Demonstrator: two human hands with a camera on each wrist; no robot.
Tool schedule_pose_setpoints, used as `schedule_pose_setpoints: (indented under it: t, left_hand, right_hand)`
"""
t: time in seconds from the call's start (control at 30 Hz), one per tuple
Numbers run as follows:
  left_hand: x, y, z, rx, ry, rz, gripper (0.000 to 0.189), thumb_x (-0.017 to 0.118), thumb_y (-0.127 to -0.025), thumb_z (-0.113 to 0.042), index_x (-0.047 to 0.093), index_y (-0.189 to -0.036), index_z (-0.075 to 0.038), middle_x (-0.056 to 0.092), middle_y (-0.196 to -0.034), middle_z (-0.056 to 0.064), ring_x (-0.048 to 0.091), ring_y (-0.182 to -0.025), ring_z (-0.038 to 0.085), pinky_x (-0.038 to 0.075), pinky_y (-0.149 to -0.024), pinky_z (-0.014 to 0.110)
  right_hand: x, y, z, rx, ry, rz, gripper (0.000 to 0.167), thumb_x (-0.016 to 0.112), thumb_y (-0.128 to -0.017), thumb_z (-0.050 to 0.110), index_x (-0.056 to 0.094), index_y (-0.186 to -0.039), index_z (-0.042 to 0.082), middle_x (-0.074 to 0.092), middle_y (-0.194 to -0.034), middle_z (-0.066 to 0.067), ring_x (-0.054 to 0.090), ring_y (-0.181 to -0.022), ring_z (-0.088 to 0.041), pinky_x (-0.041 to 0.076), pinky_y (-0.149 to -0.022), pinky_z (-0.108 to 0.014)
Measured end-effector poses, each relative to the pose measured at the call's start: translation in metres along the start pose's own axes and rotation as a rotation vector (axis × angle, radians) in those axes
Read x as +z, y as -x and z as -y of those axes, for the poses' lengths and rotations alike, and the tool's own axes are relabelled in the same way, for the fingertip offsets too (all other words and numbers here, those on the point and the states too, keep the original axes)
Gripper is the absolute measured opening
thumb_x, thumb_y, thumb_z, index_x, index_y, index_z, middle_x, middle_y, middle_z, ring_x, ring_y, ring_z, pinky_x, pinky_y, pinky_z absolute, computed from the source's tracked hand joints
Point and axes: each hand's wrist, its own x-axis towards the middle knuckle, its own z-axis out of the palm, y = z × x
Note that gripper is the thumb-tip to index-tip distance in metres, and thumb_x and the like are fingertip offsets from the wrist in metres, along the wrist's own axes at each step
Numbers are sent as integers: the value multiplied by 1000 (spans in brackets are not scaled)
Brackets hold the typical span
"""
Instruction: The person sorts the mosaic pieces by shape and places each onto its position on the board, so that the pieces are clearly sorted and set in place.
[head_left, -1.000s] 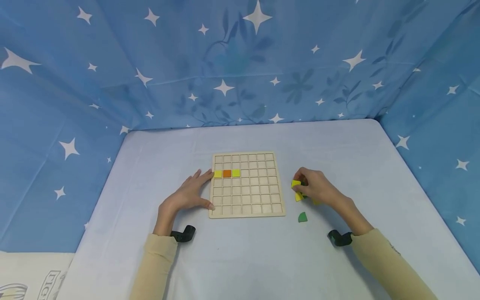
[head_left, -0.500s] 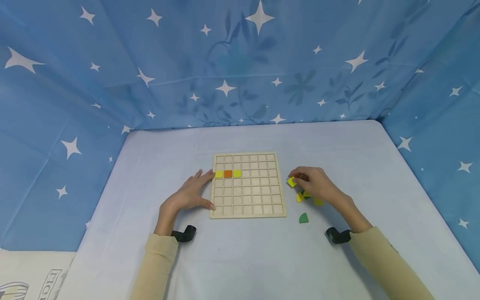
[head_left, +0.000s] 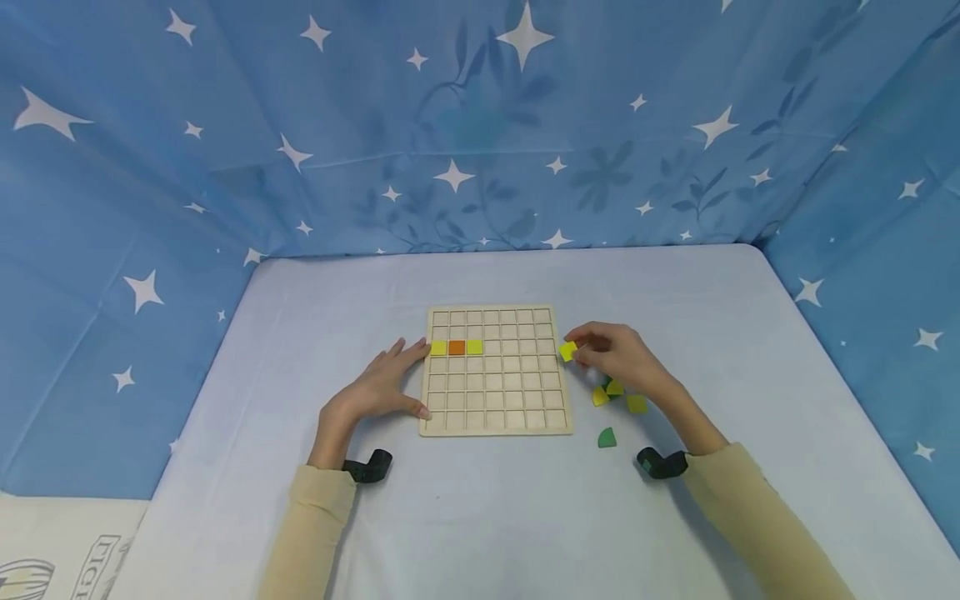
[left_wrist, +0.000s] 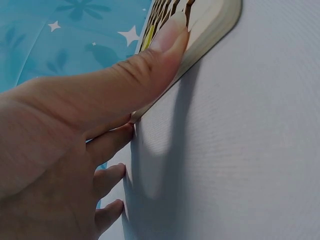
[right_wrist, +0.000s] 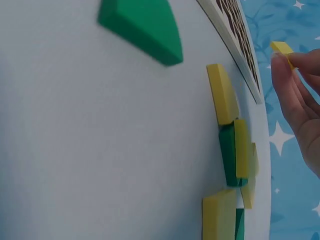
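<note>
A square wooden grid board [head_left: 492, 426] lies in the middle of the table. In its third row from the back sit a yellow tile [head_left: 438, 347], an orange tile [head_left: 457, 347] and another yellow tile [head_left: 475, 347]. My left hand [head_left: 378, 387] is spread at the board's left side, its thumb [left_wrist: 167, 42] resting on the near corner and fingers at the edge. Between thumb and fingers, my right hand [head_left: 611, 354] pinches a yellow square tile [head_left: 568, 351] at the board's right edge; the right wrist view shows the tile [right_wrist: 281, 48] raised above the table.
Right of the board lies a small pile of yellow and green pieces [head_left: 614, 388], some overlapping, with a yellow square [head_left: 637, 404] beside it. Closer to me is a green quarter-round piece [head_left: 607, 437]. A blue star-patterned curtain [head_left: 480, 125] stands behind the table.
My right hand has moved left from the pile to the board's right edge, carrying the yellow tile. The pile is now uncovered. My left hand stays on the board.
</note>
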Motion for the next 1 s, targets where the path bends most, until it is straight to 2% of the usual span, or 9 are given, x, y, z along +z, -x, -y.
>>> schedule_pose_setpoints:
  t: [0.1,0.3,0.53,0.77,1.0]
  left_hand:
    - [1,-1,1,-1,-1,5,115,95,-70,-33,30,-164,-16,18,-173,1,1,-161,33,7,-128,62]
    - [-1,-1,0,0,4,6,115,95,-70,-32,31,-163,-15,18,-173,1,0,-161,33,6,-128,62]
    - [-1,-1,0,3,0,6,115,95,-70,-33,30,-164,-15,18,-173,2,0,-161,33,6,-129,61]
    - [0,2,-1,1,7,1,114,95,-70,-32,31,-163,-15,19,-173,1,1,-161,33,7,-128,62]
    - [-1,0,0,3,2,3,115,95,-70,-33,31,-163,-16,18,-173,1,1,-161,33,7,-128,62]
  right_hand:
    - [2,-5,2,-5,-42,2,25,66,-100,14,70,-123,6,75,-103,-10,70,-86,-21,59,-79,-28]
    - [8,-15,6,-37,-135,8,25,63,-101,11,69,-124,2,73,-114,-15,75,-89,-26,62,-84,-30]
    - [19,-26,17,-3,-94,20,32,66,-98,10,69,-130,5,73,-115,-13,71,-103,-25,58,-90,-32]
    - [28,-34,30,37,-91,53,40,68,-95,9,67,-135,4,76,-110,-12,75,-98,-22,59,-90,-37]
    - [35,-42,33,19,-82,68,39,70,-96,10,67,-134,2,75,-111,-14,74,-100,-23,58,-93,-41]
